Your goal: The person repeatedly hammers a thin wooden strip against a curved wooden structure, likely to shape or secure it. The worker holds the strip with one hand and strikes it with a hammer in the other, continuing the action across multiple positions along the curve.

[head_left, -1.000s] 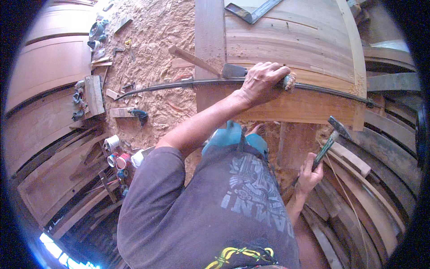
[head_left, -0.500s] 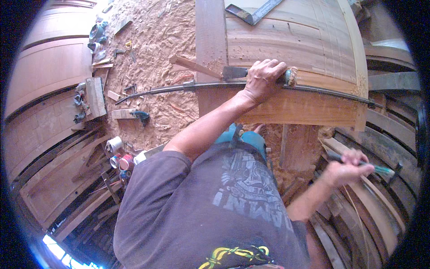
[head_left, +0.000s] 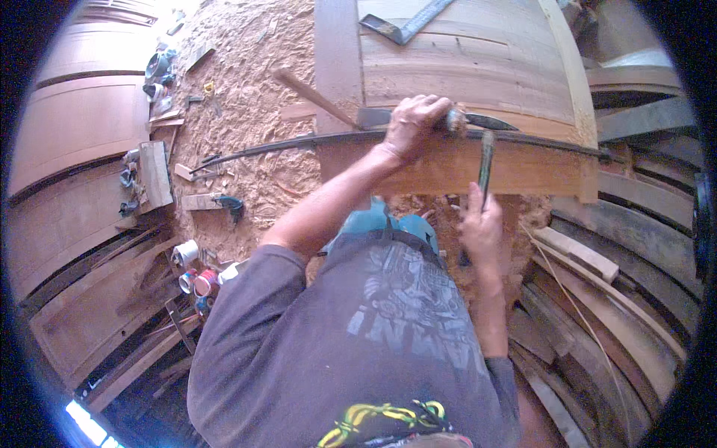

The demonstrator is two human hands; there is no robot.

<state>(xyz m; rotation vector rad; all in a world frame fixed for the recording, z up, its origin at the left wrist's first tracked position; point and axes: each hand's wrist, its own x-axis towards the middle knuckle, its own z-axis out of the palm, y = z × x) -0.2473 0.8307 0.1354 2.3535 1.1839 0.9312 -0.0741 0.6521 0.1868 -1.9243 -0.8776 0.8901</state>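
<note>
My left hand [head_left: 415,125] is closed around the handle of a chisel [head_left: 373,118], whose wide blade points left along the near side of a wooden panel door [head_left: 463,71]. A thin wood strip [head_left: 317,97] sticks up at a slant by the blade's tip. In my right hand [head_left: 482,224] is a hammer [head_left: 486,168], gripped by its greenish handle. Its dark head lies close to the chisel's butt end; I cannot tell whether they touch. A long metal bar clamp [head_left: 553,142] runs across the door's near edge, just below the chisel.
A carpenter's square [head_left: 403,33] lies on the door. Wood shavings [head_left: 254,112] cover the floor at left, with offcuts and a clamp-like tool [head_left: 230,203]. Paint cans [head_left: 205,282] stand lower left. Stacked boards [head_left: 627,224] fill the right; door panels [head_left: 82,123] lean at left.
My right hand has swung the hammer in from the far right to the chisel's butt end. The left hand keeps its hold on the chisel. The whole view has shifted slightly.
</note>
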